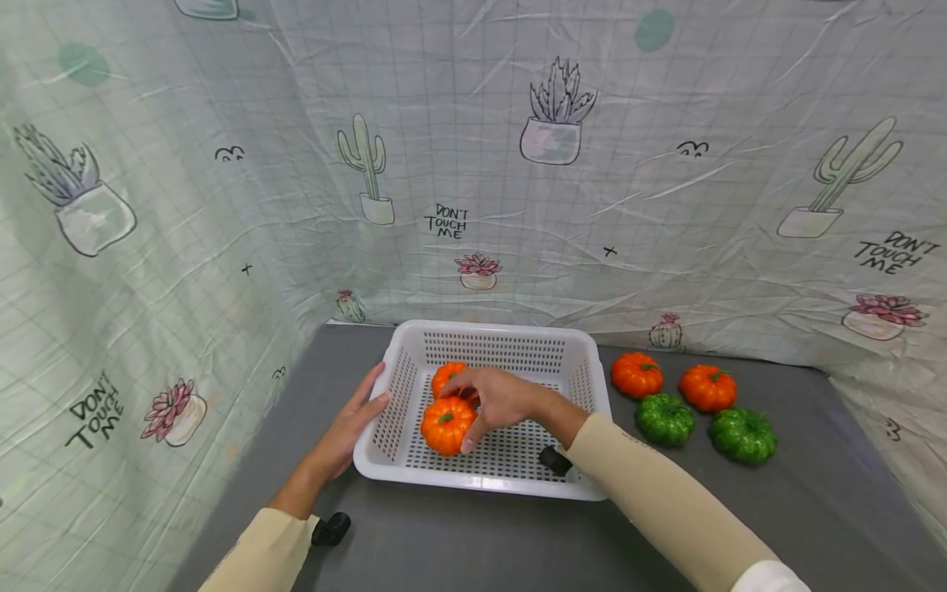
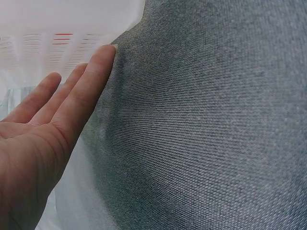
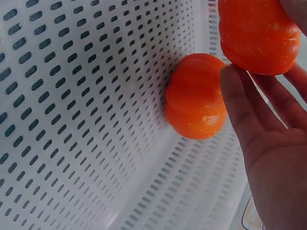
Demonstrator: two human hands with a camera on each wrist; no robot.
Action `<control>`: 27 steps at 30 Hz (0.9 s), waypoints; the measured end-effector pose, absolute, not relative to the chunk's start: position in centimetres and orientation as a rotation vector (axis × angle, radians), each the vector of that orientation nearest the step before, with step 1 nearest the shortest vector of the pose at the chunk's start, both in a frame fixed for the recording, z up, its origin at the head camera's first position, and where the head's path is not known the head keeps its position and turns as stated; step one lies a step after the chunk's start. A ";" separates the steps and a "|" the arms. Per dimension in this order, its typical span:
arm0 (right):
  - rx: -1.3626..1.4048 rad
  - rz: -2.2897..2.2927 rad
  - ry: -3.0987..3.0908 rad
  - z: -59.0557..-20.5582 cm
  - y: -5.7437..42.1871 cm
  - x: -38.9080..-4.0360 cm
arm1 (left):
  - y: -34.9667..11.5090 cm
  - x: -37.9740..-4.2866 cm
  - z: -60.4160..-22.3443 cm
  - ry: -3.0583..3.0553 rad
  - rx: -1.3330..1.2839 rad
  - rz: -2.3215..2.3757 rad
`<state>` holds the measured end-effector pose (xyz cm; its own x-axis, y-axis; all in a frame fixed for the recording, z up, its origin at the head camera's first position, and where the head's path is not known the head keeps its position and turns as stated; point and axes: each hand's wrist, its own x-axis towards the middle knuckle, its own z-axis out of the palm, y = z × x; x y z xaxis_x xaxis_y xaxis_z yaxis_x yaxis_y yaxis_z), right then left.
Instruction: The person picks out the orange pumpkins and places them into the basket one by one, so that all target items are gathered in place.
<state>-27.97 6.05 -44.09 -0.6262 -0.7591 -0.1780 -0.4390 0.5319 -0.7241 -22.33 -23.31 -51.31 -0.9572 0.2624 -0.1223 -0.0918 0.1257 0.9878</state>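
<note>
A white perforated plastic basket (image 1: 481, 485) stands on the grey table. Inside it my right hand (image 1: 506, 399) grips a small orange pumpkin (image 1: 447, 427) with a green stem, thumb on the near side and fingers round the far side. In the right wrist view this pumpkin (image 3: 259, 40) hangs above the basket floor. A second orange pumpkin (image 3: 195, 98) sits on the floor of the basket, partly behind the first in the head view. My left hand (image 1: 348, 432) is against the basket's left side, its fingers (image 2: 86, 91) nearly straight along the outer wall.
Right of the basket are two more orange pumpkins (image 1: 637, 376) and two green pumpkins (image 1: 743, 437) on the table. A cloth curtain (image 1: 473, 181) printed with cacti hangs behind the table and along its sides. Each wrist carries a black camera (image 1: 331, 529).
</note>
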 end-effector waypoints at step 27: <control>-1.055 -0.620 2.331 -46.2 5.1 -28.2 | -23.2 -22.2 -51.3 2.165 0.155 1.894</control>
